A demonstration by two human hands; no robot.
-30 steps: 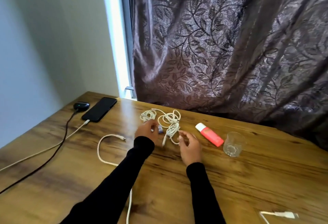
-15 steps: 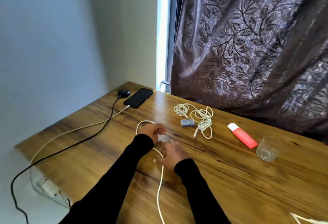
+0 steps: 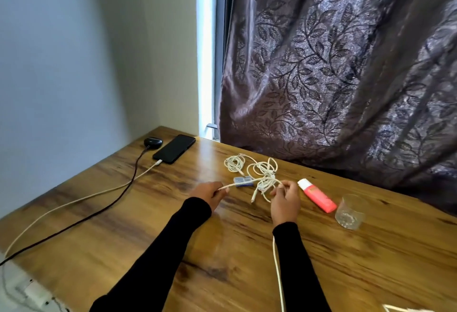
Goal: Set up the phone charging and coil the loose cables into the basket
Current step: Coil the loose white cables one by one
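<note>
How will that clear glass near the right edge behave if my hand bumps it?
The glass stands upright on the smooth table, so it would probably slide before tipping. It looks squat, so fairly stable. If it tipped, its round wall would likely let it roll, and it may break.

Both arms, in long black sleeves, reached forward over the brown wooden surface [image 3: 128, 225]. The left hand [image 3: 209, 194] pinched the plug end of a thin white cable [image 3: 247, 180] between curled fingers, while the right hand [image 3: 284, 200], held slightly farther forward with its back to the camera, gripped the same cable between fingertips.
</note>
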